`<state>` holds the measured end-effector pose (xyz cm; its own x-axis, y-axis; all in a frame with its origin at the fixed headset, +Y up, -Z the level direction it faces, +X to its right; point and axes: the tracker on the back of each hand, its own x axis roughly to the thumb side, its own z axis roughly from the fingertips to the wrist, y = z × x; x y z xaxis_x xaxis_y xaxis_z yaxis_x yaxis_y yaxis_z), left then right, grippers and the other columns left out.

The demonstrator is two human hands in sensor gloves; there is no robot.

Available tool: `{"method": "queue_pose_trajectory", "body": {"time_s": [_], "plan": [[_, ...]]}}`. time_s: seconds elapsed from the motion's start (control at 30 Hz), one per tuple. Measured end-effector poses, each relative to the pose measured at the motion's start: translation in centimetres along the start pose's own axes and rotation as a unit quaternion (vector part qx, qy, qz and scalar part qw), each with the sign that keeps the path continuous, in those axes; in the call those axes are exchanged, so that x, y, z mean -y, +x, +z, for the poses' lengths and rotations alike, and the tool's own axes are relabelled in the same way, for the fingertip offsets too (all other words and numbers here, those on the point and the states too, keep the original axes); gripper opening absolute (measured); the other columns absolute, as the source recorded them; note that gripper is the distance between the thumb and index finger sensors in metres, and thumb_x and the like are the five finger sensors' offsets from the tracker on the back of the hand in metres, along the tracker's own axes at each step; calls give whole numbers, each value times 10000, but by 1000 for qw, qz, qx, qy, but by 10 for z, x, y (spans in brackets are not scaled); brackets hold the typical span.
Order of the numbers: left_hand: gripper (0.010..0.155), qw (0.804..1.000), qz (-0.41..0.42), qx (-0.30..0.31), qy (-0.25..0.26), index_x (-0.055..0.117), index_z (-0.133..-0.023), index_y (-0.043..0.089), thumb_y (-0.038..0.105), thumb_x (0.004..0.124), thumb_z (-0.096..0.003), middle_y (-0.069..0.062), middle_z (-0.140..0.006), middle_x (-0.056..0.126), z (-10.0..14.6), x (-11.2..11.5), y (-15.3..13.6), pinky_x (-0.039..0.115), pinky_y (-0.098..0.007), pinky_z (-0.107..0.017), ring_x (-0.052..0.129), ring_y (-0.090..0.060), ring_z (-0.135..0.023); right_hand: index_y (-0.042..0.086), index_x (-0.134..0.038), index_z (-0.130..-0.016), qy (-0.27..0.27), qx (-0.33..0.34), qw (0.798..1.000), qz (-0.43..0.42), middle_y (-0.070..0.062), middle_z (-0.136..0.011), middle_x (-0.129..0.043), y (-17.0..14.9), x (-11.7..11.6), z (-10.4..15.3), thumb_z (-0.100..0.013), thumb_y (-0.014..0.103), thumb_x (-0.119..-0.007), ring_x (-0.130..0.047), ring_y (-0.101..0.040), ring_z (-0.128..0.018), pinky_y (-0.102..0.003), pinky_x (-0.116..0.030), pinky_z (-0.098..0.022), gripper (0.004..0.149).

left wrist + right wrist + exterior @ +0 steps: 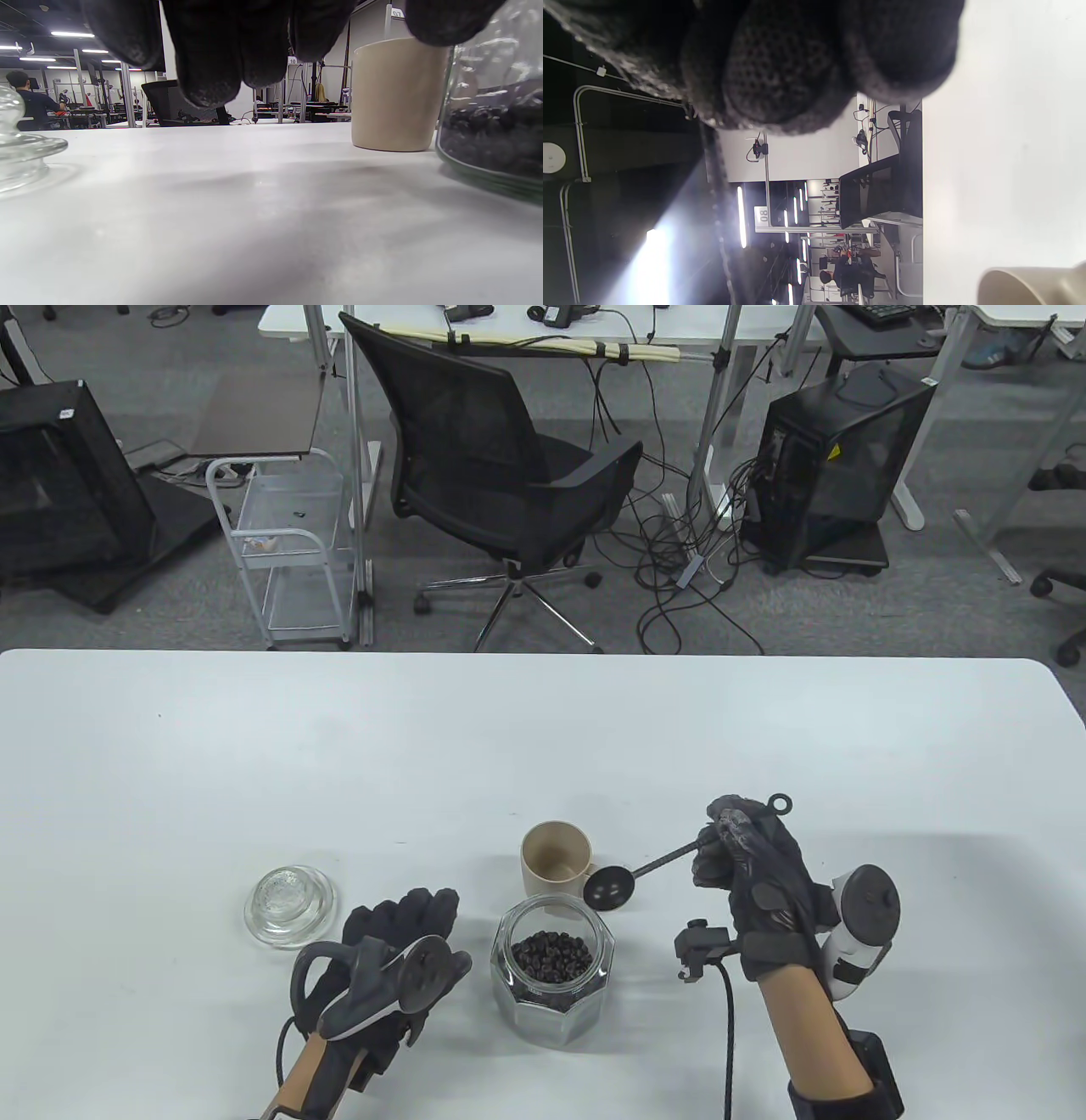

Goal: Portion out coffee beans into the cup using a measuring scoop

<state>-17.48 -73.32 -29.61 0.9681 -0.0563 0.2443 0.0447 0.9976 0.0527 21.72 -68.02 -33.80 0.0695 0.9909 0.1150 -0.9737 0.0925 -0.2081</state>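
Gloved fingers (212, 51) of the left hand (386, 959) hang loosely over the white table (543, 746), grasping nothing, just left of the open glass jar (551, 976) of coffee beans (551, 954). Behind the jar stands the beige cup (556, 861), upright, its inside looking bare. Between cup and jar, the black measuring scoop (612, 887) has its round bowl poised at the jar's far right rim, beside the cup's handle. Its thin handle runs up and right into the right hand (751, 857), whose curled fingers pinch it. Left of the left hand, apart, the clear glass lid (290, 903) lies on the table.
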Motion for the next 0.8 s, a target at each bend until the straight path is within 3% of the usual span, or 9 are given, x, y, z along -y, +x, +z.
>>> {"method": "queue_pose_trajectory", "body": {"time_s": [0.17, 0.33, 0.57, 0.8], "plan": [[748, 1000, 5, 7, 7, 478, -1136, 357, 724, 547, -489, 1, -1184, 629, 2, -6, 1, 625, -604, -780, 797, -281, -1018, 248, -876, -803, 55, -20, 998, -26, 34, -480, -1047, -4, -10, -2, -507, 515, -837, -1021, -99, -322, -324, -880, -286, 401], [754, 998, 35, -13, 59, 493, -1137, 361, 739, 538, -487, 4, -1193, 622, 10, -26, -7, 580, -632, -794, 736, -307, -1068, 261, -896, -788, 88, -12, 996, -4, 21, -483, -1055, -3, -16, -1, -501, 516, -841, -1026, -114, -329, -336, -880, -291, 387], [860, 973, 202, 73, 90, 461, -1173, 327, 815, 465, -465, -54, -1231, 561, 19, -37, -1, 521, -682, -789, 625, -383, -1128, 265, -895, -792, 83, -16, 996, 5, 16, -495, -1054, -6, -15, -2, -503, 515, -839, -1026, -121, -341, -340, -879, -297, 386], [1028, 966, 217, 127, 59, 348, -1204, 195, 869, 452, -436, -171, -1288, 295, 19, -31, 24, 457, -726, -788, 365, -466, -1191, 254, -909, -783, 83, -2, 996, 21, 0, -491, -1064, -4, -21, 1, -496, 506, -844, -1034, -134, -337, -347, -880, -293, 387]]}}
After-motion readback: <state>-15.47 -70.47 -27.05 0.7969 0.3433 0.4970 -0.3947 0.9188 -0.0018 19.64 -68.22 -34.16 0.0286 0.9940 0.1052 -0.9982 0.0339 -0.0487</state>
